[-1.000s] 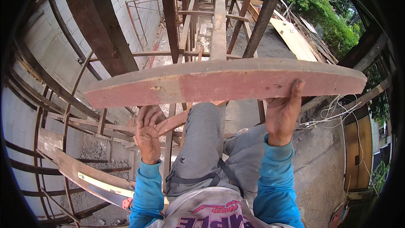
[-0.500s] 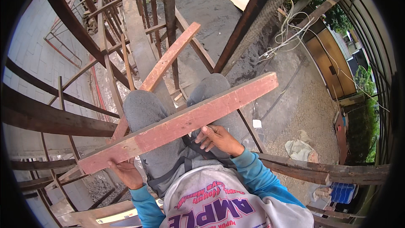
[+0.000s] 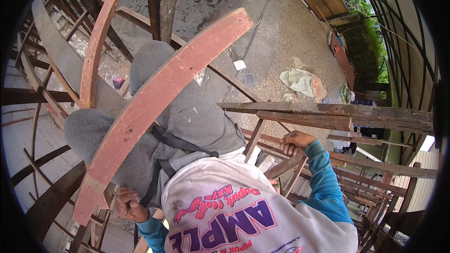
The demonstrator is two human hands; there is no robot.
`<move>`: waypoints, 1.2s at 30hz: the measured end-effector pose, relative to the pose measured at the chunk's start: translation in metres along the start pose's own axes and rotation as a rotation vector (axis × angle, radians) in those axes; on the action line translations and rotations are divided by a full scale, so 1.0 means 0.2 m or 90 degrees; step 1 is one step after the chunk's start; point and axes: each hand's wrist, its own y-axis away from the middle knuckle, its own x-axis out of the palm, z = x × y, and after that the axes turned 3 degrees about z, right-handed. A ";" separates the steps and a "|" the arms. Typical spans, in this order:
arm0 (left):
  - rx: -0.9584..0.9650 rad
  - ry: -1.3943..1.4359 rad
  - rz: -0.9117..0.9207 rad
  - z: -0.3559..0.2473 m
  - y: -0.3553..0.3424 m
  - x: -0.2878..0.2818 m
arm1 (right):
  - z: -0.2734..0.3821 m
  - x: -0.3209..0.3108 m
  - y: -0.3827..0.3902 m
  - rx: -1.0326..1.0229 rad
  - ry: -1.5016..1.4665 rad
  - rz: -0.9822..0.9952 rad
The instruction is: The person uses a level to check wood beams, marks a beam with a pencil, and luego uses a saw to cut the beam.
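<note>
A long reddish wooden beam [image 3: 154,98] lies slantwise across my thighs, its lower end at my left and its upper end over the ground ahead. My left hand [image 3: 130,204] is beside that lower end with its fingers curled; a dark strap [image 3: 152,185] runs close by. What the fingers hold, if anything, is hidden. Out to the right, my right hand [image 3: 296,141] is closed just above a brown wooden piece [image 3: 285,166] among the timbers. I cannot make out what is in it. A second reddish beam [image 3: 96,51] stands beyond my left knee.
Dark timber posts [image 3: 161,4] and crossing planks surround me. A thick horizontal beam [image 3: 370,115] runs at the right, with more framing below it. Lower down are gravel ground [image 3: 281,42], a pale sack [image 3: 302,82] and a white scrap [image 3: 239,65].
My body and view have turned to the right. My right hand has left the reddish beam and reached out right. My left hand has come off the beam's underside and curled beside it.
</note>
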 end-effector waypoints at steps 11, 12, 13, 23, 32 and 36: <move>0.323 0.023 0.515 -0.40 -0.91 0.62 | -0.95 0.26 0.16 0.178 -0.233 0.072; 0.340 0.022 0.527 -0.41 -0.94 0.67 | -1.01 0.31 0.16 0.185 -0.252 0.081; 0.357 0.021 0.538 -0.41 -0.95 0.71 | -1.06 0.36 0.16 0.192 -0.268 0.089; 0.354 -0.059 0.552 -0.37 -0.90 0.78 | -1.42 0.90 -0.30 0.219 -0.197 -0.062; 0.346 -0.067 0.528 -0.35 -0.87 0.77 | -1.30 1.31 -0.57 0.030 0.129 -0.377; 0.355 -0.062 0.530 -0.34 -0.87 0.78 | -1.33 1.43 -0.70 0.170 0.071 -0.447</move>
